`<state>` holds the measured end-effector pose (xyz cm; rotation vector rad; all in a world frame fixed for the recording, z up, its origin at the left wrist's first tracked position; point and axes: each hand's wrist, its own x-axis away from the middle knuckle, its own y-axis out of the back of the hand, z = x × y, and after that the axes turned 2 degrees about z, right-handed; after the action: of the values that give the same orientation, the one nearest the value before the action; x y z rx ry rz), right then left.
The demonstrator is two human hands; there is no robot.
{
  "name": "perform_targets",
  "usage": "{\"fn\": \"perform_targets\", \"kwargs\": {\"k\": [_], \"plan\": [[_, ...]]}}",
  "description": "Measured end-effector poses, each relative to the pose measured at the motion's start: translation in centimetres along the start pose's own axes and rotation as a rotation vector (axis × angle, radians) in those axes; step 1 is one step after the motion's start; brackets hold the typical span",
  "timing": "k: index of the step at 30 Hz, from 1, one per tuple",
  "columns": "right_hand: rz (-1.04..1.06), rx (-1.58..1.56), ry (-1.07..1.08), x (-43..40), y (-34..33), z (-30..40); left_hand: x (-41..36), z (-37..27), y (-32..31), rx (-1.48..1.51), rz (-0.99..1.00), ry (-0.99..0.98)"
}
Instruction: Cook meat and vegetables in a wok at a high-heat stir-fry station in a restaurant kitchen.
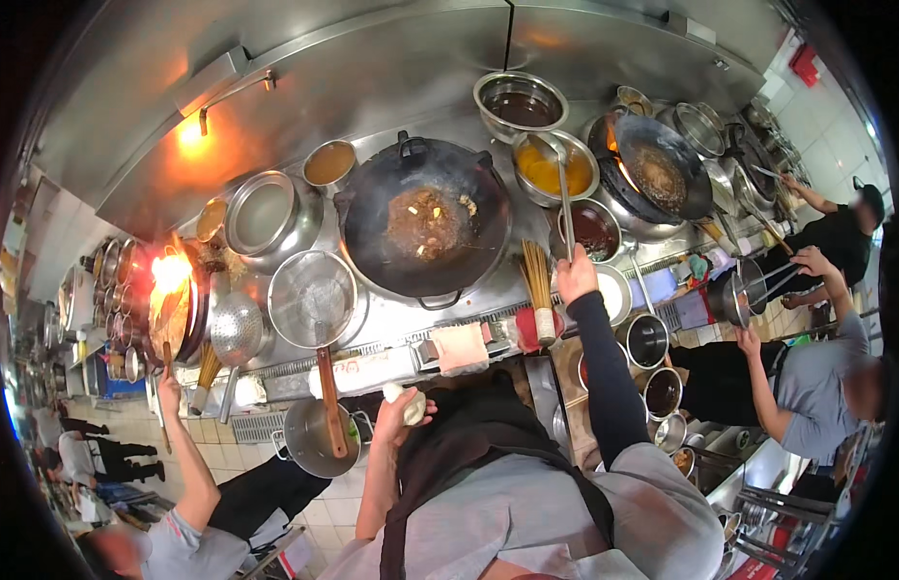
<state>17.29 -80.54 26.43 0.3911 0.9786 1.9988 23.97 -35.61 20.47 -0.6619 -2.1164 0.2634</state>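
My right hand [577, 274] grips the handle of a metal ladle [564, 188], whose bowl is over a steel bowl of yellow-orange liquid [553, 165]. My left hand [396, 415] holds a bunched white cloth [413, 406] in front of my apron. Before me a large black wok [449, 257] holds brown sauce [425, 221] with a few pale pieces in it. A bamboo brush [540, 290] stands right of the wok, near my right forearm. Beside the yellow liquid sits a container of dark red sauce [590, 230].
At left, a co-worker's hand [169, 395] holds a flaming wok [170, 304]. A wire strainer [311, 299] with a wooden handle reaches over a stockpot [304, 435]. At right, another wok [659, 170] sits over flame, and a co-worker [819, 384] holds a pan.
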Motion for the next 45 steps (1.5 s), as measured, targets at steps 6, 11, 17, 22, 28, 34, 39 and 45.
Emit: {"fn": "perform_targets", "kwargs": {"k": [6,11,17,22,28,34,39,45], "plan": [[0.4,-0.776,-0.398,-3.8,2.8,-1.9,-1.0,0.0,-0.1,-0.075,0.019,-0.018],[0.111,-0.031,-0.021,-0.9,2.5,-2.8,-0.7,0.1,0.1,0.004,-0.025,-0.104],[0.043,-0.126,0.014,0.1,2.5,-4.3,-1.0,0.2,1.1,0.045,-0.01,-0.11],[-0.015,-0.37,-0.048,4.7,-0.9,-1.7,-1.1,-0.6,0.2,0.076,-0.012,-0.116],[0.71,-1.238,-0.487,4.7,-3.5,3.3,-1.8,-0.4,-0.5,0.041,-0.008,-0.142],[0.216,-0.463,0.033,4.5,-17.2,2.8,-1.6,-1.1,0.0,0.133,-0.044,-0.166],[0.574,-0.755,-0.14,3.7,-13.5,4.6,-0.3,-3.3,-1.2,0.281,-0.047,-0.122],[0.598,-0.598,-0.264,3.2,-15.6,9.1,-9.5,-8.0,-4.9,0.317,0.084,-0.009]]}}
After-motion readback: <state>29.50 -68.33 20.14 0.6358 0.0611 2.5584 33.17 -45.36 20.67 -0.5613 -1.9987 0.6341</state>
